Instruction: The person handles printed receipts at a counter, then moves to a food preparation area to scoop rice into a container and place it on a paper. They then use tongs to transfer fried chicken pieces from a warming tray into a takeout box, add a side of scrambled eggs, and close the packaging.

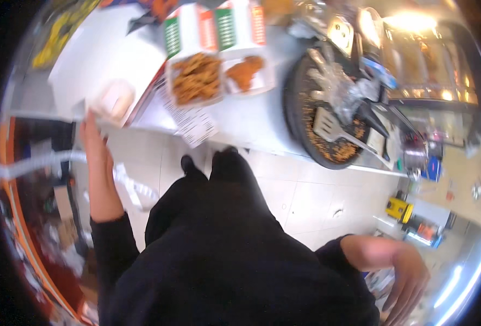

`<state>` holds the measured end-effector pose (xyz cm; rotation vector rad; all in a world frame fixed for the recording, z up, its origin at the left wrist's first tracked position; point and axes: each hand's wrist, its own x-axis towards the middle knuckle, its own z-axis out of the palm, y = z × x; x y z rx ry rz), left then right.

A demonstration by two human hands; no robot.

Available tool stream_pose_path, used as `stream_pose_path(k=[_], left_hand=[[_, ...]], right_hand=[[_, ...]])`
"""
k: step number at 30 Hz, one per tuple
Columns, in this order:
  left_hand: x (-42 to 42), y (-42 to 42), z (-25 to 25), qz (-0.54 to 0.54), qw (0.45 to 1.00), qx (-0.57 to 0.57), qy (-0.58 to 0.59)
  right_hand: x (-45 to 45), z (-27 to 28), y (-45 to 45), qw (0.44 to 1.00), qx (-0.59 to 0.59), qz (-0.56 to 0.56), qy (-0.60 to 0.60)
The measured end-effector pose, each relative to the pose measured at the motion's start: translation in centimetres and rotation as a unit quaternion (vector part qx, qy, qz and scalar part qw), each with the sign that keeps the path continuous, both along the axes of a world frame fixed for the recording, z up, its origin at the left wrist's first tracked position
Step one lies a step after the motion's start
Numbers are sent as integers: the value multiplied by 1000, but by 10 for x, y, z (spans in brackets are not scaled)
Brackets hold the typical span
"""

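My left hand (95, 140) is raised at the front edge of the counter. Its fingertips meet the corner of a white sheet or box (114, 45), beside a blurred pale rounded object (116, 100); whether it grips anything is unclear. Low on the right, my right hand (407, 279) hangs beside my body, fingers loosely spread and nothing visible in them. Ahead on the counter, an open takeaway box (179, 36) holds browned fried strips (196, 79). Next to it, a second open box (240, 34) contains fried chicken (245, 72). A printed receipt (195, 126) overhangs the edge.
A round black pan (297, 122) with brown crumbs carries a slotted spatula (330, 124), a clear plastic glove or bag (338, 89) and black-handled utensils. Behind stands a lit display cabinet (432, 65). An orange-edged shelf (10, 163) holds goods at left. White paper strips (132, 187) hang nearby.
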<state>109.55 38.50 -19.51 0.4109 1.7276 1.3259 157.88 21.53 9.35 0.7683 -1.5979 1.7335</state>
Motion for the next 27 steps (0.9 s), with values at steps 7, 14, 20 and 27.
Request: stream_pose_path(k=[7,14,20,27], left_hand=[[108,-61,17,-45,968,159,187],[317,-70,81,-301,882,297,207],[497,-84,117,-416,742,333,407],[589,-91,123,-366,689,382,495]], right_hand=[[103,-112,65,345,-275,-784,-436],[173,-232,121,279,-198,-735,-585],[160,-198,85,578,-356,-678,-282],[238,-172,52,699,-406,-556,-194]])
